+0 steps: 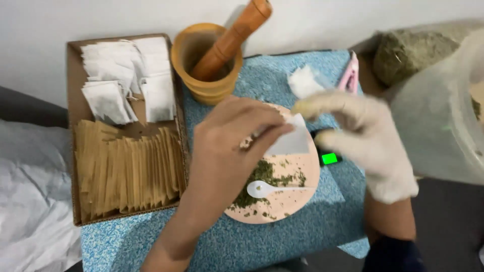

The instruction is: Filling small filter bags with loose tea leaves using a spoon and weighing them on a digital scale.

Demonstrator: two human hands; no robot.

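My bare left hand [227, 146] pinches a small white tea bag [291, 141] over a pink plate [297, 199]. My right hand [363, 136], in a white glove, hovers beside the bag with its fingers apart, nearly touching the bag's top edge. On the plate lie crushed green herb [262, 176] and a small white plastic spoon [264, 188].
A cardboard tray [73, 80] at left holds filled white bags [126, 80] and brown paper envelopes [126, 171]. Behind stands a wooden mortar [201, 85] with pestle [232, 38]. A scale's green display [329, 158], loose white bag [305, 80], pink tool [350, 75], bag of dried herb [411, 53].
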